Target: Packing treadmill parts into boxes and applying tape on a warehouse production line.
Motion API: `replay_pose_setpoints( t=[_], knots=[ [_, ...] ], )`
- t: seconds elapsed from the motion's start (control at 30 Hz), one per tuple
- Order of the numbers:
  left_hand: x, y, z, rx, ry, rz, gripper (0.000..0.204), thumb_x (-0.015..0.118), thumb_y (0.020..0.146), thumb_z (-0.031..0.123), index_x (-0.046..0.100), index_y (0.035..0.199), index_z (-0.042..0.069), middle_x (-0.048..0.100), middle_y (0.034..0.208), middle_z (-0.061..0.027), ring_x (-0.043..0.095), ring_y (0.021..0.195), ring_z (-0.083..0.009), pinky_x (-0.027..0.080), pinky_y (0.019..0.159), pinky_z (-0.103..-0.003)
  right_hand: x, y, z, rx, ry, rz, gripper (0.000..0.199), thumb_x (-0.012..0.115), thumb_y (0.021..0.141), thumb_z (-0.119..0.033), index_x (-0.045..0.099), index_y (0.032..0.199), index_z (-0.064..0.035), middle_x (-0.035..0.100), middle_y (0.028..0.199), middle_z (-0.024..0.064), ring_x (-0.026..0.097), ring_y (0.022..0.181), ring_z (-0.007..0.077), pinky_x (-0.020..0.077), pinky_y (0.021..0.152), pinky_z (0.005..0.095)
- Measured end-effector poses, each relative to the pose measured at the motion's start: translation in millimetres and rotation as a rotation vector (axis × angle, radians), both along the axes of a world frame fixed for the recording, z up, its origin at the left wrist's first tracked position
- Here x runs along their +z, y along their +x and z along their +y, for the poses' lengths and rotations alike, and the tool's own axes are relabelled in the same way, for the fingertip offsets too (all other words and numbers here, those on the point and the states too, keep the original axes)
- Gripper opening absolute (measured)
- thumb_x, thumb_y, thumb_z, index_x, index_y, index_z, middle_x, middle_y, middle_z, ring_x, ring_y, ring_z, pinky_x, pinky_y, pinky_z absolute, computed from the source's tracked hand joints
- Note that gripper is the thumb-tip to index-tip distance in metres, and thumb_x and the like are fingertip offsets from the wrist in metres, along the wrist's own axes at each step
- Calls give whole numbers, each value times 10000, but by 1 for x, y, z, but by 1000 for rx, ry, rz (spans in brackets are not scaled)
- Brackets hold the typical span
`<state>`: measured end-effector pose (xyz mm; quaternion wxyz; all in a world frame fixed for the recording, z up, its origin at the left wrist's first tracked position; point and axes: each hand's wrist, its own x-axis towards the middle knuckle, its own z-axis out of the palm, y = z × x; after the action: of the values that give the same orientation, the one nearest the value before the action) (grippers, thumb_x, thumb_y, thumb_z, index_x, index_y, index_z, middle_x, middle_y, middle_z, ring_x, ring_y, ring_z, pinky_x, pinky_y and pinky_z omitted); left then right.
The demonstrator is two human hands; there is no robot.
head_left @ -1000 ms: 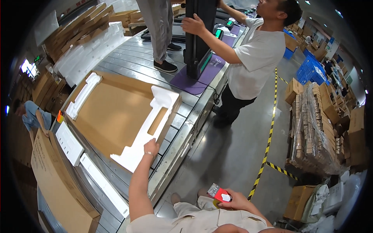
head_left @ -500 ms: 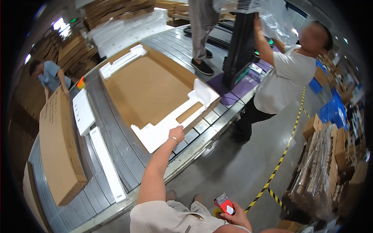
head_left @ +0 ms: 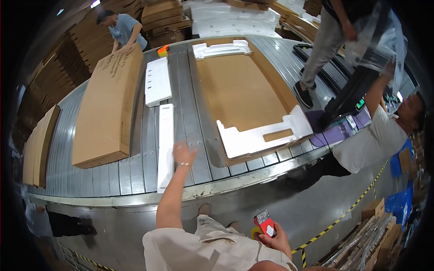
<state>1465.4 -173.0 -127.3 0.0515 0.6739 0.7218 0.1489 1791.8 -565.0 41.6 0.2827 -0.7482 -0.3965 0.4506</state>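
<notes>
My left hand [head_left: 184, 154] reaches out over the metal conveyor, fingers spread and slightly blurred, with nothing in it. It is nearest to a long white foam strip [head_left: 166, 140], just to its left; whether it touches the strip I cannot tell. Beyond the strip lies a flat white foam block [head_left: 158, 81] with small holes. To the right sits an open cardboard box [head_left: 244, 90] with a white foam insert [head_left: 262, 135] at its near end and another foam insert [head_left: 221, 49] at its far end. Low by my body, my right hand [head_left: 281, 243] grips a red tape dispenser [head_left: 266, 224].
A long closed carton [head_left: 108, 104] lies on the conveyor [head_left: 147, 169] at left, a person in blue [head_left: 124, 29] at its far end. At right, a person in white [head_left: 375, 140] and someone standing on the conveyor handle a black upright part [head_left: 348, 99] with clear plastic.
My left hand has left the near foam insert of the open box and moved left beside the foam strip, its fingers now spread. The view has turned left. The black upright part now leans.
</notes>
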Motion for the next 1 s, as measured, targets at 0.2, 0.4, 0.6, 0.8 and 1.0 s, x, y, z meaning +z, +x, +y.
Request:
replay_pose_setpoints(
  t=[0.2, 0.4, 0.6, 0.8, 1.0],
  knots=[
    [-10, -74, -39, 310, -469, -38, 1016, 669, 695, 624, 208, 1463, 144, 206, 1473, -253, 305, 1307, -421, 292, 1032, -551, 18, -42, 45, 45, -65, -84, 697, 835, 607, -251, 539, 1187, -3, 662, 1002, 135, 641, 932, 209, 483, 828, 320],
    [-41, -113, -21, 304, -510, -10, 1018, 683, 658, 633, 251, 1444, 151, 329, 1396, -246, 369, 1254, -390, 361, 957, -560, 34, -107, 94, 173, 1, -70, 674, 810, 634, -323, 550, 1182, -28, 672, 1001, 144, 658, 920, 256, 499, 805, 340],
    [-41, -133, -26, 177, -471, -232, 876, 664, 687, 586, 350, 1367, 132, 516, 1229, -250, 487, 1158, -406, 417, 930, -508, 26, -152, 123, 337, 230, -35, 594, 809, 637, -213, 554, 1142, -33, 680, 949, 135, 656, 894, 217, 497, 798, 337],
    [23, -179, -81, 127, -243, -352, 836, 705, 662, 486, 369, 1348, 146, 475, 1237, -236, 467, 1115, -406, 400, 956, -461, -19, -156, 154, 637, 380, -135, 577, 745, 764, -255, 495, 1260, -101, 643, 1109, 134, 624, 1003, 341, 496, 845, 361],
    [13, -249, -141, 262, -79, -346, 830, 688, 665, 481, 368, 1352, 142, 466, 1246, -251, 470, 1110, -422, 405, 950, -465, 35, -197, 164, 622, 216, 17, 635, 820, 621, -199, 535, 1154, -4, 666, 985, 139, 638, 905, 200, 486, 825, 324]
  ],
)
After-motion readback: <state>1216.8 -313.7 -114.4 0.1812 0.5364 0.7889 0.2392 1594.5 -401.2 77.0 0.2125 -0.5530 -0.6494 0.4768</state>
